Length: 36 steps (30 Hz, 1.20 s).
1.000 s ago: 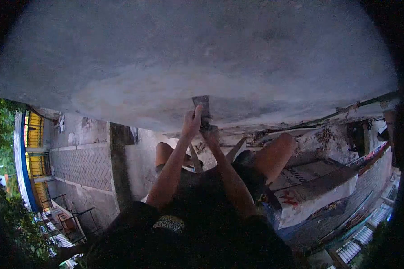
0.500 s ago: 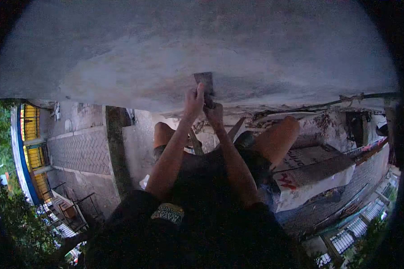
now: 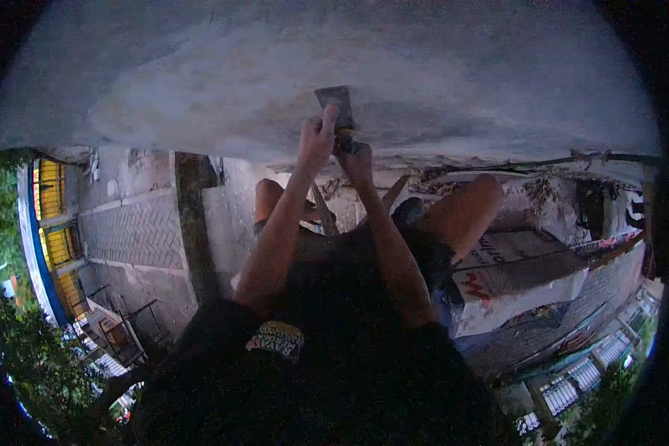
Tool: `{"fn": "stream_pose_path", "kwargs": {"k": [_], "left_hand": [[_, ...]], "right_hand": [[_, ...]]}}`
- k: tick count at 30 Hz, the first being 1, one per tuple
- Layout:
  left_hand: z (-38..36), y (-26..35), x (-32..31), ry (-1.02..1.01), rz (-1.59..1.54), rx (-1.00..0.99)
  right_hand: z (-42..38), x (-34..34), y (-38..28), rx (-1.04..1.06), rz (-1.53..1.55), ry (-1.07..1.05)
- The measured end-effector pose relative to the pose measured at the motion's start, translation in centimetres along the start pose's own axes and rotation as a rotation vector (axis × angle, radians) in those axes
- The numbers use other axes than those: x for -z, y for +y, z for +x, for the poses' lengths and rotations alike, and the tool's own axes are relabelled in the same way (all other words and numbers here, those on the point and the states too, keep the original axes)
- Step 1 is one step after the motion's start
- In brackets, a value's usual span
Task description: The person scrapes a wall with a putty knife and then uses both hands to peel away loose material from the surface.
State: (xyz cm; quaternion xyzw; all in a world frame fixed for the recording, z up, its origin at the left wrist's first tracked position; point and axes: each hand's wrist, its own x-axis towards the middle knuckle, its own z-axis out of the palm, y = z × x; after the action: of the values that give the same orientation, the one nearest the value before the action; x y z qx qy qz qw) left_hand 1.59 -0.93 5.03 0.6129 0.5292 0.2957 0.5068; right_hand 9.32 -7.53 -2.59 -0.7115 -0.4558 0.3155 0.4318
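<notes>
A flat dark scraper [image 3: 335, 102] lies against the pale, stained plaster surface [image 3: 215, 89] that fills the top of the view. Its blade points up and away from me. My left hand [image 3: 317, 137] grips it from the left side, thumb stretched along the blade. Lower and to the right, my right hand [image 3: 354, 160] is closed around its handle, where a bit of yellow shows. Both forearms reach up from my dark shirt.
Below the plaster edge, my bare knees [image 3: 468, 215] are bent beside wooden legs [image 3: 325, 210]. A box-like block with red marks [image 3: 513, 275] stands right. A dark post [image 3: 195, 223], yellow-barred windows [image 3: 52, 193] and foliage [image 3: 37, 357] lie left. Cables run along the right edge.
Both hands and the scraper have moved up, farther onto the plaster. The view has shifted slightly, and more of the handle with its yellow part shows.
</notes>
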Motion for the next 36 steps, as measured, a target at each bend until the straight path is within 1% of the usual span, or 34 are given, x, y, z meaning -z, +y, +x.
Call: {"fn": "stream_pose_path", "kwargs": {"k": [1, 3, 4, 6, 7, 9, 10, 13, 14, 17, 19, 20, 22, 23, 24, 25, 27, 29, 31, 33, 36], "left_hand": [[0.8, -0.1, 0.1, -0.001, 0.042, -0.016], [0.4, 0.5, -0.5, 0.272, 0.081, -0.501], [0.7, 1.6, -0.5, 0.326, 0.042, -0.553], [0.9, 0.7, 0.6, 0.064, -0.107, -0.023], [0.0, 1.1, 0.7, 0.049, -0.040, -0.011], [-0.5, 2.9, 1.2, 0.022, 0.101, -0.029], [-1.0, 3.0, 0.7, 0.109, 0.026, -0.092], [0.1, 1.8, 1.1, 0.093, 0.078, -0.053], [0.6, 1.1, 1.2, 0.085, 0.077, -0.043], [0.9, 0.0, 1.1, 0.033, 0.002, -0.020], [0.2, 1.7, 1.1, -0.006, -0.038, -0.041], [-0.2, 2.4, 1.1, 0.015, -0.010, -0.061], [-0.6, 3.3, 0.8, 0.063, 0.040, -0.100], [-0.2, 3.4, 0.9, 0.054, 0.053, -0.072], [-0.4, 3.0, 1.1, 0.037, 0.067, -0.023], [-0.4, 2.6, 1.1, 0.018, 0.082, 0.027], [0.0, 1.9, 0.9, 0.010, 0.048, 0.015], [-0.2, 1.8, 0.6, 0.030, -0.005, -0.005], [-0.1, 2.6, 0.4, 0.079, -0.074, -0.050], [-0.5, 3.5, 0.5, 0.085, -0.102, -0.027], [-0.4, 3.9, 1.0, 0.077, -0.066, -0.021]], "right_hand": [[0.9, 0.1, -0.9, -0.146, 0.109, -0.059], [0.6, 0.3, -2.4, 0.063, 0.225, 0.050], [0.5, 0.4, -2.6, 0.161, 0.278, 0.102], [1.2, 0.0, -1.2, 0.263, 0.114, 0.110], [0.8, -0.4, -0.5, 0.313, 0.036, 0.104], [-0.1, -0.7, -0.4, 0.081, 0.130, -0.031], [0.2, -0.6, -0.9, -0.019, 0.178, -0.089], [-0.1, 0.2, -3.4, 0.079, 0.193, -0.002], [-0.1, 0.7, -4.3, -0.035, 0.335, -0.015], [0.2, -0.1, -2.8, -0.134, 0.370, -0.052], [-0.2, -0.8, -0.6, 0.323, -0.030, 0.087], [-0.1, -1.2, 0.4, 0.553, -0.236, 0.163], [-0.5, 0.0, -1.9, 0.210, 0.180, 0.037], [-0.8, 0.3, -2.4, 0.023, 0.384, -0.032], [0.0, -0.9, -0.5, 0.246, -0.194, 0.000], [0.0, -1.0, -0.1, 0.219, -0.137, 0.002], [-0.4, -1.2, 0.3, 0.167, -0.024, 0.010], [-0.7, 0.4, -1.3, 0.228, 0.035, 0.087], [-0.1, 1.3, -2.5, 0.151, 0.130, 0.067], [0.4, 1.4, -3.2, -0.083, 0.265, -0.055], [-0.2, 1.9, -4.5, -0.138, 0.261, -0.098]]}}
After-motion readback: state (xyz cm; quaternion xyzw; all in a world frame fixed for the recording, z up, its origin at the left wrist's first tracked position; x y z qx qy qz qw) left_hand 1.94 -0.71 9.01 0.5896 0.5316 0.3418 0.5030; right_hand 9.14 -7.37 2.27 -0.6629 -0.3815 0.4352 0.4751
